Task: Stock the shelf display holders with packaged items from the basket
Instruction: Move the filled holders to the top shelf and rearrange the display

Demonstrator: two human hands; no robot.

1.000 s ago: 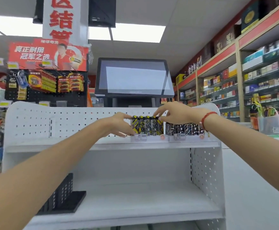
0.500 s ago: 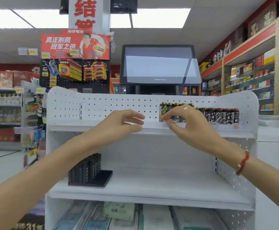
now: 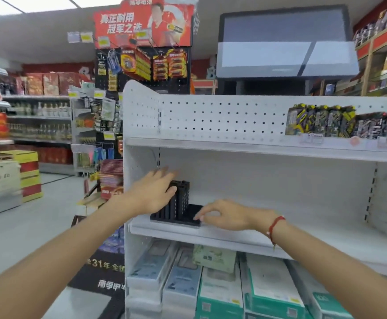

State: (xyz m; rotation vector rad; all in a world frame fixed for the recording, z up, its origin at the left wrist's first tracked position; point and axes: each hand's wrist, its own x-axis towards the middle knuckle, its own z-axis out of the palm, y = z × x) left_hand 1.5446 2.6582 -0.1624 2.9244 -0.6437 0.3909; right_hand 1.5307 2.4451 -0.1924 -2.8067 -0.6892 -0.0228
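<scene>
1. Reaching into the middle shelf (image 3: pixel 268 229), both hands closed in on the empty black holder (image 3: pixel 180 209) that stood at the shelf's left end.
2. The left hand (image 3: pixel 152 192) lay against the holder's upright slotted back, fingers spread and fairly straight; the blur made it impossible to tell whether the thumb had wrapped round the back.
3. The right hand (image 3: pixel 224 215) rested its fingertips on the holder's flat front base, fingers loosely bent, nothing pinched between them.
4. Done well, the step seemed to call for steadying the tall back with the left hand while the right slid or lifted the base, so the holder stayed level and did not tip.
5. On the top shelf, to the right, the filled holders (image 3: pixel 344 122) already showed rows of yellow-black and dark patterned packs; their print was too blurred to read.
6. The basket was not in view.
7. The red battery sign (image 3: pixel 143 21) read "真正耐用 冠军之选".
8. A dark floor mat (image 3: pixel 102 272) showed "31年全国" in white.
9. The boxes (image 3: pixel 220 293) on the bottom shelf carried labels too small to make out.
</scene>
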